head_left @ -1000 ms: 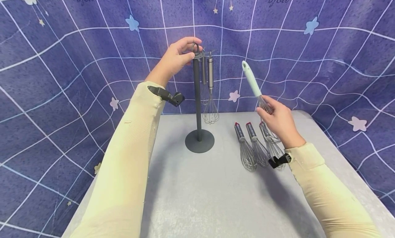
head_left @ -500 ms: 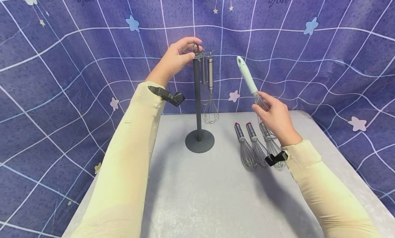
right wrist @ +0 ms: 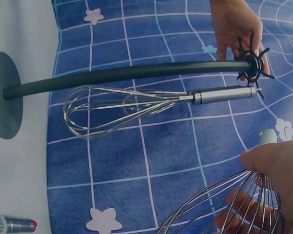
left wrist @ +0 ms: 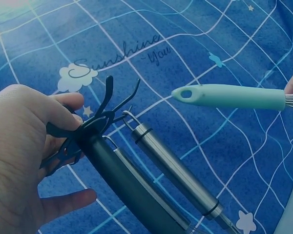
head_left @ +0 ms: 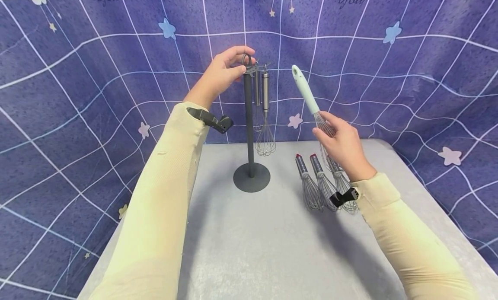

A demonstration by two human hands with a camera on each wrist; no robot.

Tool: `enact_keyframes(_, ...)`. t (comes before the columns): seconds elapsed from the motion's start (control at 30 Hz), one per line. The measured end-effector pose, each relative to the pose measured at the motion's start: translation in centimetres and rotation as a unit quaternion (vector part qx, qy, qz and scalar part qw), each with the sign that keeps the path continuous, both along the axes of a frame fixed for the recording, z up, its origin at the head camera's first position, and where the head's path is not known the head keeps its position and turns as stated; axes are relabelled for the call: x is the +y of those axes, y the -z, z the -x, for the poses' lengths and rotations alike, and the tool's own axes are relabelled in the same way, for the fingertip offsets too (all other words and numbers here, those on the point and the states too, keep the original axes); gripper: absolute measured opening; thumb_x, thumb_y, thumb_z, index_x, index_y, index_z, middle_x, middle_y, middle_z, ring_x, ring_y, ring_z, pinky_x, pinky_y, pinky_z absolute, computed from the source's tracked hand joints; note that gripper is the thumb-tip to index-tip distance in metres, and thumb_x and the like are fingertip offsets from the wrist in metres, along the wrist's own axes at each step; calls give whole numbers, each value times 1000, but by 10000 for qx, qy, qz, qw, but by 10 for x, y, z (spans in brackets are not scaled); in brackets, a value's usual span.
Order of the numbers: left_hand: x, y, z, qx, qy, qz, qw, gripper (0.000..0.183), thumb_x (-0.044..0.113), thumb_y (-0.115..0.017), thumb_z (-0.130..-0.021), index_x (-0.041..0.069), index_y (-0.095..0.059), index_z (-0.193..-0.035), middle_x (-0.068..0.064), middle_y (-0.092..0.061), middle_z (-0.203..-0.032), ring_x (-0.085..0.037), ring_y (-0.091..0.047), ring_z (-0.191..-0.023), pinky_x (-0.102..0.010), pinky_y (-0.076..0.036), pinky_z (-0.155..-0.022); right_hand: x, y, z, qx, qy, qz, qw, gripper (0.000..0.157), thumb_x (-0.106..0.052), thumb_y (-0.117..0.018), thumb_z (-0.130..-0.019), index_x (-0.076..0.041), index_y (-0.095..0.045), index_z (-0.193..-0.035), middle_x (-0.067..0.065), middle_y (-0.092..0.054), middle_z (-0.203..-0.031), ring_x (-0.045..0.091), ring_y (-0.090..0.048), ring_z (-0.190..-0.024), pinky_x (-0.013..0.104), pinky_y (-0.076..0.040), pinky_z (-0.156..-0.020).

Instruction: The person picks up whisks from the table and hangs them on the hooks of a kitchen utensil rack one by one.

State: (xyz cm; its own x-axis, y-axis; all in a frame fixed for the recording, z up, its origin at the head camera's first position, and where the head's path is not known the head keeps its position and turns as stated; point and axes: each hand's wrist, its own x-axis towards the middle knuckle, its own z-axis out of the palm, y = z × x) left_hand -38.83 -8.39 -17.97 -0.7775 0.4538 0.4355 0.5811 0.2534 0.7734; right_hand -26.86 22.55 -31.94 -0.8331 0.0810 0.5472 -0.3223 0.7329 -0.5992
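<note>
My left hand (head_left: 229,68) grips the top of a dark grey utensil stand (head_left: 249,122), thumb and fingers around its hooked crown (left wrist: 105,117). Two steel-handled whisks hang from the hooks; the nearer steel whisk (head_left: 266,92) shows whole, the other partly behind it. In my right hand (head_left: 340,142) is a whisk with a mint-green handle (head_left: 305,89), pinched by its wires just below the handle. That handle tilts up and left, its holed end (left wrist: 185,94) a short way right of the hooks in the left wrist view.
Three red-tipped whisks (head_left: 311,192) lie side by side on the pale grey table (head_left: 241,239), below my right hand. The stand's round base (head_left: 252,185) sits left of them. A blue patterned cloth (head_left: 350,53) hangs behind the table.
My right hand has moved left and slightly up, bringing the mint-green whisk closer to the stand. The left hand and the stand have stayed in place.
</note>
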Motion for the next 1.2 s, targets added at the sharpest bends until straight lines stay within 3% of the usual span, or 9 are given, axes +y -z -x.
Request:
enact_keyframes(0.33,0,0,-2,43,-18,60,10000,39,5,-50,-102,16,-55,-139,-5,-62,-137,-16,-54,-127,-40,-45,-98,-9,-5,1,218,-5,-58,9997,50,-28,-72,-93,-22,-61,-141,15,-72,-104,30,-63,-88,49,-46,-81)
enact_keyframes(0.77,-1,0,-1,47,-36,102,9999,39,6,-50,-103,16,-54,-140,-4,-62,-138,-15,-54,-127,-38,-45,-97,-20,-10,1,363,-107,-169,9991,47,-33,-69,-96,-22,-61,-141,14,-67,-100,30,-60,-86,49,-46,-80)
enact_keyframes(1.2,0,-1,-6,114,-135,133,9998,39,7,-51,-102,17,-56,-139,-3,-63,-136,-15,-55,-126,-45,-44,-100,-32,-14,1,513,-147,-352,9980,46,-35,-69,-97,-23,-62,-140,12,-66,-96,29,-58,-83,49,-45,-76)
